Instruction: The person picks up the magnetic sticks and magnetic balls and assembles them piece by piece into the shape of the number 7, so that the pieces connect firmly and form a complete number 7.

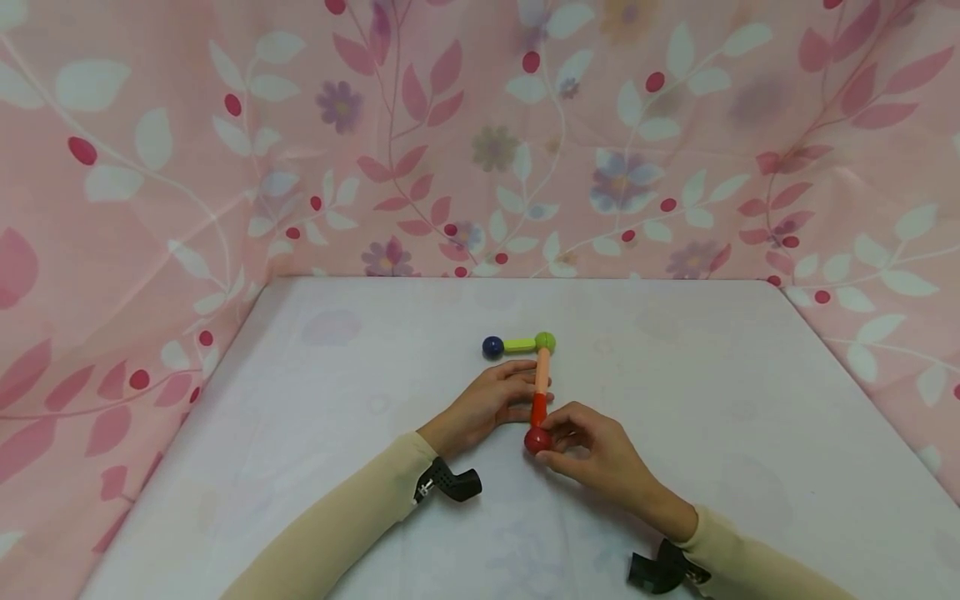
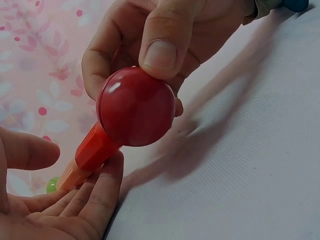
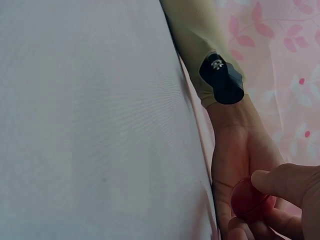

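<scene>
A red ball point(image 1: 537, 440) is pinched between the thumb and fingers of my right hand point(image 1: 600, 454). From it runs a red stick point(image 1: 538, 409), joined end to end with a peach stick point(image 1: 542, 371) that reaches a green ball point(image 1: 545, 341). At that ball a yellow-green stick point(image 1: 521, 344) turns off left to a dark blue ball point(image 1: 492, 347). My left hand point(image 1: 491, 400) lies beside the sticks. In the left wrist view its extended fingers point(image 2: 102, 192) sit under the red stick point(image 2: 95, 147), while the thumb stands apart. The right wrist view shows the red ball point(image 3: 250, 202) before the left palm.
A white-covered table point(image 1: 712, 375) spreads under the hands. Pink floral cloth point(image 1: 480, 125) hangs behind it and along both sides. Black wrist cameras point(image 1: 457, 483) are strapped over the beige sleeves point(image 1: 337, 517).
</scene>
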Demonstrator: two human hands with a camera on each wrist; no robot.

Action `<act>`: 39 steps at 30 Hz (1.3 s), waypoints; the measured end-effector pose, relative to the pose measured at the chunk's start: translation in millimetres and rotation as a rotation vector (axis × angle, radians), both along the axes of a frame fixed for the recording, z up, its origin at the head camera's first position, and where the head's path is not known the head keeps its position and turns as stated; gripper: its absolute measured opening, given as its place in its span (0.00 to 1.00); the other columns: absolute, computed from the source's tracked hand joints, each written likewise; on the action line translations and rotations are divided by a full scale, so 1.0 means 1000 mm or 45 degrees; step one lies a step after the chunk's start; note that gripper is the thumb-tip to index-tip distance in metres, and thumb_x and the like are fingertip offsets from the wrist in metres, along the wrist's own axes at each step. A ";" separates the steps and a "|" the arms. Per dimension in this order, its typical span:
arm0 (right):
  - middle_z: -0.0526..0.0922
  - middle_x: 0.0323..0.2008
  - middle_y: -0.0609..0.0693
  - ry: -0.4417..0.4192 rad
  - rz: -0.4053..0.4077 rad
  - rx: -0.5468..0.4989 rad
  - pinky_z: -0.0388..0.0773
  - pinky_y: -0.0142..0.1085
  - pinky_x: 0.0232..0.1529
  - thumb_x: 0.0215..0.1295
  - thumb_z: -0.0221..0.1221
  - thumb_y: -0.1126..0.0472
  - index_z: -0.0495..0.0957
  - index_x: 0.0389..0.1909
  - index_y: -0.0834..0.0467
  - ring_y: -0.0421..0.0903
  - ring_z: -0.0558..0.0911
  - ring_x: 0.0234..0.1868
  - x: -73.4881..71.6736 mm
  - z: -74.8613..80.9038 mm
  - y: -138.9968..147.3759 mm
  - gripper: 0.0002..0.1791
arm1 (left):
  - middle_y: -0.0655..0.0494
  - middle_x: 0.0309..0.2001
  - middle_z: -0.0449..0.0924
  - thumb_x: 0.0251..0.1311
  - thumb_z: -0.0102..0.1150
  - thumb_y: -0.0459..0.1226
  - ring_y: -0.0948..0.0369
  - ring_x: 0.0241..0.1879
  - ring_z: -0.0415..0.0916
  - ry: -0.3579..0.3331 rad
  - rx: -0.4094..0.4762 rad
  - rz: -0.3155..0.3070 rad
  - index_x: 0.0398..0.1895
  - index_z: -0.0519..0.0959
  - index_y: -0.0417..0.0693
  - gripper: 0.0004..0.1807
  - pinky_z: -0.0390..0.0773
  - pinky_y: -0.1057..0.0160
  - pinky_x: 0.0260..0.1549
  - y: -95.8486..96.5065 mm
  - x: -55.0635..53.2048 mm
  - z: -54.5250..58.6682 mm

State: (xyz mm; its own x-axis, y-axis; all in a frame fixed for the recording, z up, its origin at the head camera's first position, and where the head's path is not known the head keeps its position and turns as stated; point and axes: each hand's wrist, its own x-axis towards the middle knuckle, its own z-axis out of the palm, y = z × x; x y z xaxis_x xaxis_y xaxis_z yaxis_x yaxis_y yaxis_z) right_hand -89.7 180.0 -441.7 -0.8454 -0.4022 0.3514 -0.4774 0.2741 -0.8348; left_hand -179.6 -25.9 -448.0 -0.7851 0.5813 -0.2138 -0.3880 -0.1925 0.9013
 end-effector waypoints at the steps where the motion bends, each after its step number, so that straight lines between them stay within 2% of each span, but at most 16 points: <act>1: 0.85 0.42 0.49 0.006 0.000 -0.001 0.86 0.42 0.38 0.58 0.76 0.69 0.81 0.48 0.60 0.47 0.85 0.36 0.000 -0.001 0.000 0.19 | 0.41 0.69 0.73 0.76 0.54 0.32 0.48 0.60 0.79 0.000 0.001 -0.001 0.76 0.66 0.41 0.28 0.81 0.52 0.53 0.000 0.000 0.000; 6: 0.85 0.42 0.49 0.025 -0.005 -0.009 0.86 0.42 0.38 0.58 0.76 0.70 0.81 0.48 0.60 0.46 0.85 0.35 0.000 -0.002 0.000 0.19 | 0.40 0.67 0.73 0.76 0.55 0.32 0.49 0.59 0.79 -0.004 -0.006 -0.007 0.75 0.67 0.40 0.27 0.81 0.53 0.54 0.000 0.000 0.001; 10: 0.85 0.42 0.48 0.017 -0.019 -0.009 0.86 0.42 0.38 0.58 0.76 0.69 0.81 0.48 0.60 0.46 0.85 0.35 0.001 -0.002 -0.001 0.19 | 0.40 0.62 0.77 0.75 0.56 0.31 0.50 0.55 0.81 0.008 -0.072 0.003 0.73 0.68 0.36 0.26 0.80 0.53 0.55 -0.003 0.000 0.006; 14: 0.85 0.42 0.47 0.005 -0.026 -0.018 0.86 0.42 0.38 0.57 0.76 0.70 0.81 0.47 0.59 0.46 0.85 0.35 0.002 -0.002 -0.002 0.19 | 0.40 0.59 0.78 0.74 0.56 0.31 0.49 0.54 0.82 0.051 -0.159 -0.005 0.72 0.68 0.32 0.26 0.79 0.52 0.57 -0.009 -0.001 0.014; 17: 0.85 0.42 0.48 0.005 -0.023 -0.023 0.86 0.42 0.38 0.57 0.76 0.70 0.81 0.47 0.60 0.46 0.85 0.35 0.002 -0.003 -0.002 0.19 | 0.38 0.60 0.77 0.75 0.55 0.32 0.47 0.55 0.82 0.096 -0.193 -0.005 0.72 0.67 0.31 0.26 0.79 0.52 0.57 -0.013 -0.005 0.017; 20: 0.85 0.42 0.50 0.003 -0.014 -0.018 0.86 0.42 0.38 0.58 0.76 0.70 0.81 0.48 0.60 0.46 0.85 0.35 0.002 -0.004 -0.002 0.19 | 0.36 0.61 0.76 0.76 0.54 0.32 0.46 0.55 0.81 0.136 -0.211 0.015 0.71 0.67 0.30 0.25 0.79 0.53 0.57 -0.017 -0.009 0.016; 24: 0.85 0.42 0.49 -0.016 -0.021 0.008 0.86 0.41 0.37 0.58 0.76 0.69 0.80 0.47 0.60 0.46 0.85 0.35 0.001 -0.007 -0.003 0.19 | 0.35 0.62 0.76 0.77 0.53 0.32 0.46 0.55 0.82 0.143 -0.220 0.027 0.70 0.68 0.29 0.23 0.79 0.53 0.56 -0.019 -0.012 0.014; 31: 0.84 0.41 0.44 -0.012 -0.061 0.080 0.84 0.38 0.36 0.57 0.77 0.67 0.81 0.46 0.56 0.48 0.83 0.34 0.000 -0.010 -0.002 0.19 | 0.35 0.60 0.77 0.77 0.53 0.32 0.47 0.54 0.82 0.145 -0.224 0.031 0.68 0.70 0.28 0.22 0.80 0.54 0.55 -0.017 -0.014 0.014; 39: 0.83 0.40 0.43 -0.028 -0.088 0.122 0.83 0.38 0.35 0.59 0.76 0.64 0.80 0.46 0.56 0.47 0.82 0.36 0.000 -0.011 -0.001 0.18 | 0.36 0.60 0.78 0.77 0.52 0.32 0.48 0.53 0.83 0.156 -0.232 0.019 0.67 0.71 0.28 0.21 0.81 0.55 0.54 -0.017 -0.013 0.011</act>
State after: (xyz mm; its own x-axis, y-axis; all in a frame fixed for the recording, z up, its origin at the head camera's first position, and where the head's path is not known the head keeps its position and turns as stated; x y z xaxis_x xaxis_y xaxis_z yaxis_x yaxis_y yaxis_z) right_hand -89.5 179.0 -452.6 -0.8791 -0.3737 0.2957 -0.4369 0.3844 -0.8132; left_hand -192.9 -43.4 -436.6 -0.8201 0.5298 -0.2163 -0.2714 -0.0272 0.9621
